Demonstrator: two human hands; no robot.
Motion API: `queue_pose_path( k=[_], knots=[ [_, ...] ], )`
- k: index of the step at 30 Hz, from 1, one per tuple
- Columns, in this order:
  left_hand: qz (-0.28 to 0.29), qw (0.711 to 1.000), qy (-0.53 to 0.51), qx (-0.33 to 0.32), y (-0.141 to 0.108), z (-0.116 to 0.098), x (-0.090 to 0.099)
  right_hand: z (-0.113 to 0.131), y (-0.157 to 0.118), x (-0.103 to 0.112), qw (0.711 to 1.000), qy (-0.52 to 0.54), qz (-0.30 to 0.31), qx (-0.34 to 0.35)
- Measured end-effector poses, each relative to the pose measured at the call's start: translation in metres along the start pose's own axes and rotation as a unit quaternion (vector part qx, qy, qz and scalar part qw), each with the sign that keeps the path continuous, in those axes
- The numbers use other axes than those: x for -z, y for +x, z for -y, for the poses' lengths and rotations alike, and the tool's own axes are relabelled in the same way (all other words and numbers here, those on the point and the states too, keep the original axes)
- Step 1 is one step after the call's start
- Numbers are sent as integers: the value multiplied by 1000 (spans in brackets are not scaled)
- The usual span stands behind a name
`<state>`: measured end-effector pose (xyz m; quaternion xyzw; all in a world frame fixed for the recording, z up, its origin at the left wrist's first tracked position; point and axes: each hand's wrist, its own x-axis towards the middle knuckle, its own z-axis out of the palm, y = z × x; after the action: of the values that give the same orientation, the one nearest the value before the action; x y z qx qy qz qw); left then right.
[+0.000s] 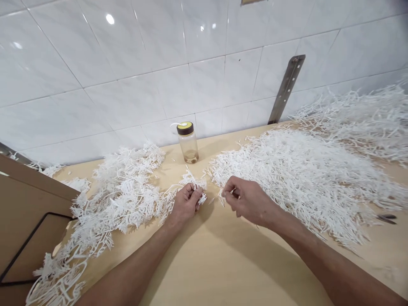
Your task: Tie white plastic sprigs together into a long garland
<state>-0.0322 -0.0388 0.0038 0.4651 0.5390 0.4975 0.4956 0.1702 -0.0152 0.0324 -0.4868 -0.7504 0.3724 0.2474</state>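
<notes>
My left hand (188,199) is closed on a small branched sprig of white plastic (202,198), whose prongs stick out past the thumb. Just to the right, my right hand (242,196) hovers with thumb and fingertips pinched together; whatever lies between them is hidden or too small to name. Beneath the right fingertips lie a few loose white slivers (221,198). Left of my left hand spreads a heap of white branched sprigs (127,191). Beyond my right hand lies a wide pile of short white pieces (293,174).
A clear bottle (189,146) with a black and yellow lid stands near the tiled wall. A perforated metal bracket (287,89) leans there. More white strands (360,119) lie at the back right, and dark tweezers-like metal (387,218) rests right. A cardboard box (32,199) edges the left.
</notes>
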Motion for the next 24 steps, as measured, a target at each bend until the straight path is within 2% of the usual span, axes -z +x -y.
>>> queue_pose_path(
  k=[3, 5, 7, 9, 13, 17, 21, 24],
  knots=[
    [1, 1000, -6, 12, 0, -1, -1, -6, 8, 8, 989, -105, -103, 2],
    [-1, 1000, -5, 15, 1, 0, -1, -7, 10, 6, 985, -123, -120, 12],
    [-2, 1000, -5, 12, 1, 1, -1, -6, 9, 0, 993, -88, -84, 3],
    [-5, 1000, -10, 4, 0, 2, -2, -3, 7, -10, 999, -22, -20, -20],
    [-11, 1000, -14, -8, -2, 3, -4, 4, 4, -27, 994, 75, 58, -48],
    [-17, 1000, -13, -12, -2, 4, -5, 8, 5, -35, 986, 123, 71, -91],
    [-18, 1000, -11, -16, -3, 4, -6, 7, 7, -38, 983, 155, 42, -94],
    [-8, 1000, -7, -17, -4, 3, -8, 5, 8, -40, 980, 165, 44, -100]
  ],
)
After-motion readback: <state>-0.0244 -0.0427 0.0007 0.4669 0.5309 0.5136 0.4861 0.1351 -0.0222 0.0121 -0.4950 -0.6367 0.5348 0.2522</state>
